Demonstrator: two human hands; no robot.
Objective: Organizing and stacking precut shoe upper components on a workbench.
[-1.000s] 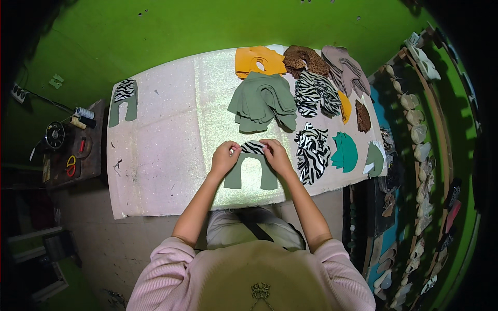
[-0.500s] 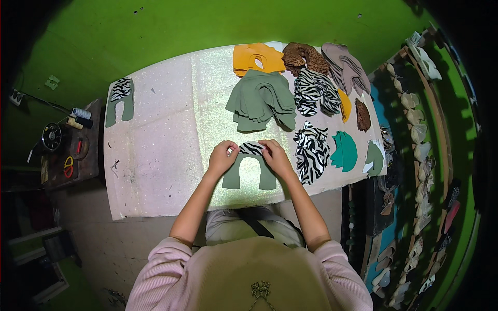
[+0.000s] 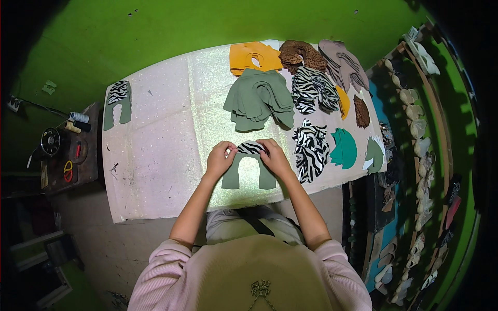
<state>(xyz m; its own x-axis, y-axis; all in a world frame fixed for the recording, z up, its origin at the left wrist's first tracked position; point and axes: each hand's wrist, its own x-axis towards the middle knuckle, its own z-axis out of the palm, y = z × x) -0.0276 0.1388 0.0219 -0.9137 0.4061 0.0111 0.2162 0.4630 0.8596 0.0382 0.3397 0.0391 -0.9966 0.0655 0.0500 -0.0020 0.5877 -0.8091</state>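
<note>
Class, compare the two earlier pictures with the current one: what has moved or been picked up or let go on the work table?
Nothing visibly changed. Both hands, left hand and right hand, remain on the zebra-print piece atop the green arch-shaped piece; the fabric stacks, such as the green stack, lie as before.

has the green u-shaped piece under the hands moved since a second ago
No. The green U-shaped piece lies at the same spot near the table's front edge, below the green stack, with left hand and right hand on its zebra-print top.
</note>
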